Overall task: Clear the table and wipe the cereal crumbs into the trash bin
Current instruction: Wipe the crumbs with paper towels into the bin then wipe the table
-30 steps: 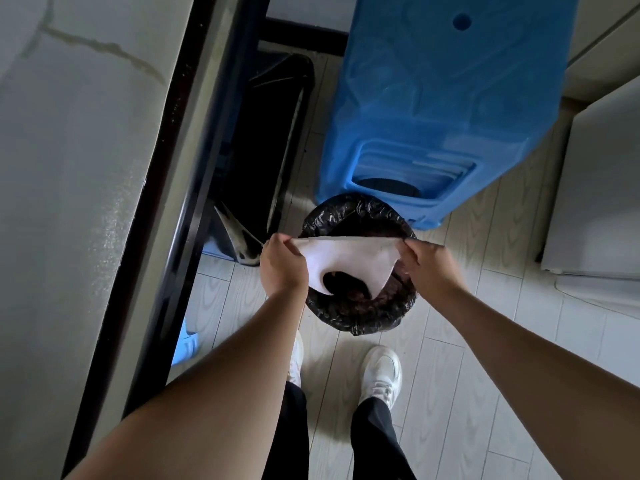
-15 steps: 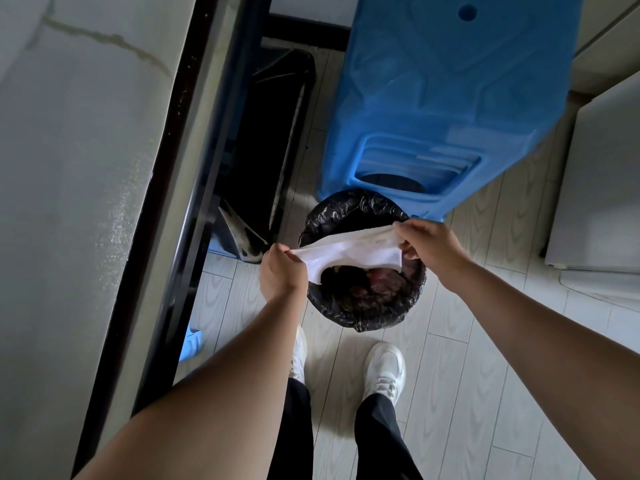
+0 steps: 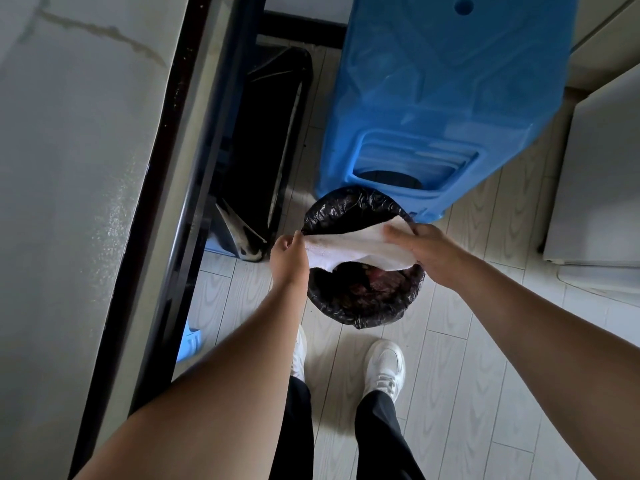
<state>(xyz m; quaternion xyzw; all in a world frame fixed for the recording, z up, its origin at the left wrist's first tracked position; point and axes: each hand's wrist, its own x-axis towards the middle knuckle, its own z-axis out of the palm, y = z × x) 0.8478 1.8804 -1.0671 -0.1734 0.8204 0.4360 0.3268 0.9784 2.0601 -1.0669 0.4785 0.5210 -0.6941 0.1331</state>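
**White cloth held over the lined bin**

A round trash bin lined with a crinkled black plastic bag (image 3: 363, 306) is seen standing on the pale wood-patterned floor (image 3: 485, 341); dark and reddish waste is visible inside it, though single items cannot be told apart. A white, textured cleaning cloth (image 3: 360, 245) is stretched directly above the bin's opening. Its left end is pinched by the closed fingers of the left hand (image 3: 289, 258), and its right end is gripped by the curled fingers of the right hand (image 3: 424, 251), which is raised slightly higher, so the cloth is tilted. Both bare forearms are extended forward and down.

A large blue moulded plastic container (image 3: 450, 105) is placed just beyond the bin, touching or nearly touching its far rim. To the left, the grey marble-patterned tabletop with a black edge (image 3: 69, 202) is seen, and a dark folded object (image 3: 273, 150) is leaned beneath it. Two white shoes (image 3: 386, 367) and black trouser legs are seen near the bin
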